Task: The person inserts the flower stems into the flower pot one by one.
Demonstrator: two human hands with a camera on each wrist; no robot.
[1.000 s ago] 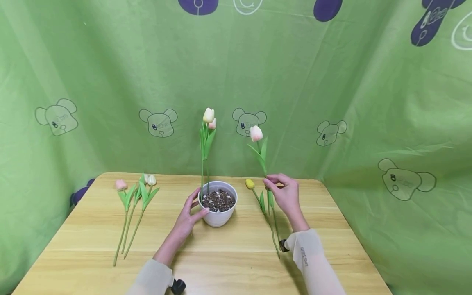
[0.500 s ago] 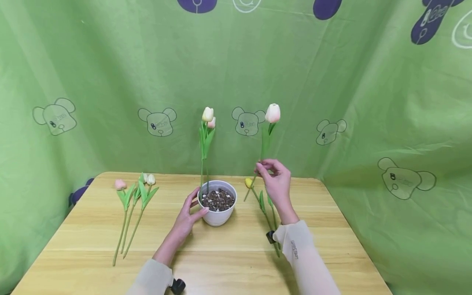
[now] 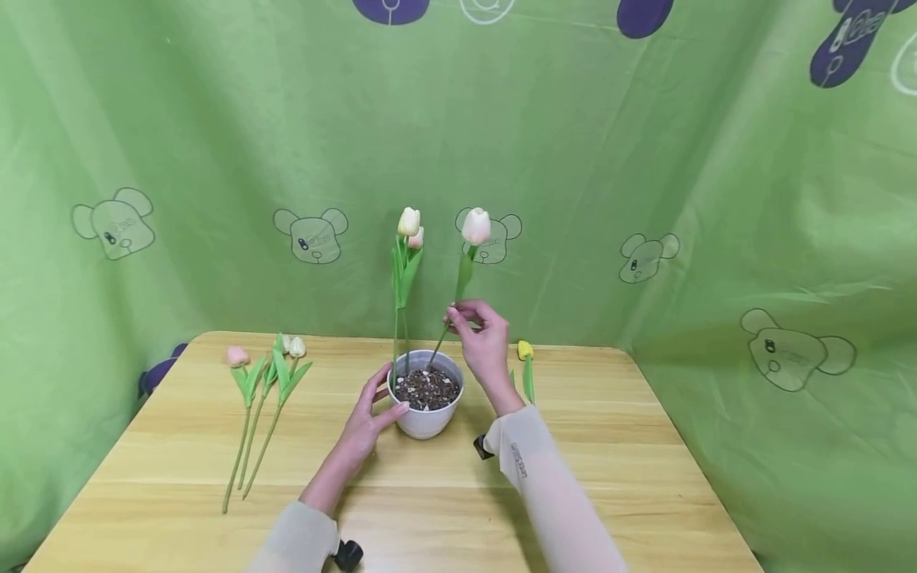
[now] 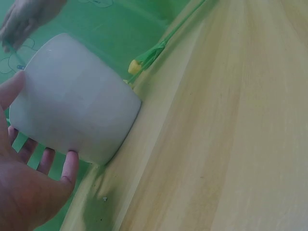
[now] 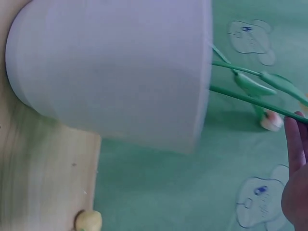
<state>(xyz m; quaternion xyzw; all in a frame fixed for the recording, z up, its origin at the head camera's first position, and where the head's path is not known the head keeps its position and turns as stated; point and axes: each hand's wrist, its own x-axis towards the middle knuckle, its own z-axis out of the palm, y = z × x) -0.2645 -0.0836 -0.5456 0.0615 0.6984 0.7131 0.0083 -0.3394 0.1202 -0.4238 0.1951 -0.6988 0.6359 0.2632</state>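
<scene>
Wooden table [image 3: 616,446], light grain. On it: white pot [image 3: 426,420]; three tulips [image 3: 265,398] lying left; yellow tulip [image 3: 526,362] lying right

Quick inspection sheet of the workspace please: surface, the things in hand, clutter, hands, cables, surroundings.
Surface: wooden table, bare wood in front of the pot.
Things in hand: white pot filled with gravel, two tulips upright in it; pink tulip with its stem end over the gravel.
Clutter: three tulips lying left of the pot; yellow tulip lying right of it.
Hands: left hand touches the pot's side; right hand pinches the pink tulip's stem.
Cables: nothing seen.
Surroundings: green curtain with bear prints around the table.
</scene>
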